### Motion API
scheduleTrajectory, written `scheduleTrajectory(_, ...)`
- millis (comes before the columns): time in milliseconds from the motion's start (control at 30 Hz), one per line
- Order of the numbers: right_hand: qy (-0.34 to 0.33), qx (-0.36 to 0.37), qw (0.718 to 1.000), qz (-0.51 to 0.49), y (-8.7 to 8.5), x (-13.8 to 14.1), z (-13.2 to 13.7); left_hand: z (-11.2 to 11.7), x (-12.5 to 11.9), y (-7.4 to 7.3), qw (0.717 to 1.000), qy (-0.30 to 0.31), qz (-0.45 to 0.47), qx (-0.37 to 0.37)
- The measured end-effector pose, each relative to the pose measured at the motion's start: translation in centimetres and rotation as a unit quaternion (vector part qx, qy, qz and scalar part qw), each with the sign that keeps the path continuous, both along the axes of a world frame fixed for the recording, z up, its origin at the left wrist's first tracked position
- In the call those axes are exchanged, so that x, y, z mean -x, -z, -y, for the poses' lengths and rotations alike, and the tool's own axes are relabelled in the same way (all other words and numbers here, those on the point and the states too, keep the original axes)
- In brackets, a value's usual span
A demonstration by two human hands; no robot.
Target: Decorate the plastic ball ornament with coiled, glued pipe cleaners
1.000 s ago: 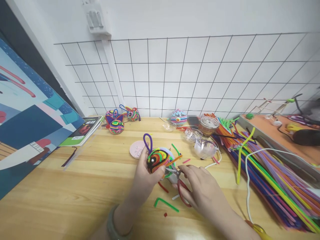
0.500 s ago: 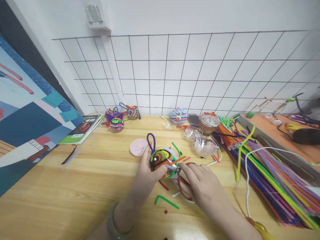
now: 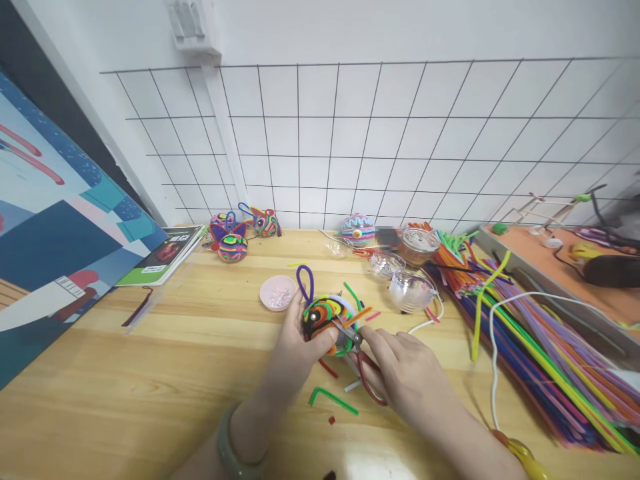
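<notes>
Far left, a painted board leans in; beside it, books lie stacked, with a dark tassel in front on the wooden table. Further back, near the wall grid, a cluster of bright striped ornaments. Next, a pink dish holding small clear bits, just left of the work. Left hand, green bangle at its wrist, is curled around a multicoloured ball, thumb across the near side; ball sits mid-table, purple loop rising from its left end. Below it, a bent green stem and a small red scrap. At the ball's right side, an orange strip juts out; scissors point toward it, blade contact too small to tell. Right hand is partly closed, fingers gripping the red handles. Behind, to the right, clear plastic shells near a round tub. Farther right, a long bundle of coloured fuzzy stems, a white cord looping over it.
</notes>
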State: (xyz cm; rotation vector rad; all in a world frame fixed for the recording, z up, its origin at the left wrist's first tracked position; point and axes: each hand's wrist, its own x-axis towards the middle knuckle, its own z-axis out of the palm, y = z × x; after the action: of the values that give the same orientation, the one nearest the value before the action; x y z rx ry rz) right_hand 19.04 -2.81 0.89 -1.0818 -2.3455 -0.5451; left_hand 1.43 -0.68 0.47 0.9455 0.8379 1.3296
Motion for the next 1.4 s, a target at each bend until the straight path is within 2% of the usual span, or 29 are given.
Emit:
scheduleTrajectory(333, 0.01, -0.01, 1.0, 0.0, 0.1, 0.3, -0.1, -0.2, 0.0, 0.6, 1.0, -0.013, -0.008, 0.002)
scheduleTrajectory(533, 0.007, -0.014, 1.0, 0.017, 0.5, 0.3, -0.4, -0.1, 0.1, 0.3, 0.999, -0.024, -0.02, 0.014)
scheduleTrajectory(633, 0.002, 0.021, 1.0, -0.003, 0.5, 0.1, -0.4, -0.1, 0.1, 0.0, 0.999, -0.033, -0.019, 0.024)
scheduleTrajectory(700, 0.006, 0.064, 0.996, -0.054, 0.4, -0.3, -0.6, -0.2, 0.2, -0.2, 0.999, -0.038, -0.006, 0.039)
scheduleTrajectory(767, 0.04, 0.111, 0.987, -0.111, 0.3, -1.2, -1.0, -0.3, 0.3, -0.3, 0.997, -0.045, 0.022, 0.057)
scheduleTrajectory(833, 0.119, 0.152, 0.973, -0.124, 0.5, -2.4, -1.8, -0.4, 0.5, -0.6, 0.994, -0.046, 0.069, 0.077)
scheduleTrajectory(900, 0.213, 0.193, 0.955, -0.068, 1.1, -3.7, -2.7, -0.5, 0.7, -0.9, 0.988, -0.036, 0.114, 0.094)
scheduleTrajectory(1000, 0.249, 0.206, 0.946, -0.043, 2.4, -5.2, -3.6, -0.5, 0.9, -1.5, 0.984, -0.008, 0.144, 0.104)
scheduleTrajectory(1100, 0.23, 0.22, 0.947, -0.041, 3.1, -5.7, -3.9, -0.4, 0.9, -1.7, 0.984, 0.014, 0.146, 0.096)
scheduleTrajectory(1233, 0.176, 0.22, 0.958, -0.06, 2.4, -4.9, -3.4, -0.4, 0.8, -1.1, 0.988, 0.006, 0.128, 0.089)
scheduleTrajectory(1300, 0.125, 0.217, 0.961, -0.119, 1.7, -3.8, -2.6, -0.3, 0.6, -0.5, 0.991, -0.008, 0.1, 0.088)
scheduleTrajectory(1400, 0.016, 0.25, 0.917, -0.309, 0.9, -1.8, -1.1, 0.0, 0.4, 0.1, 0.997, 0.007, 0.041, 0.06)
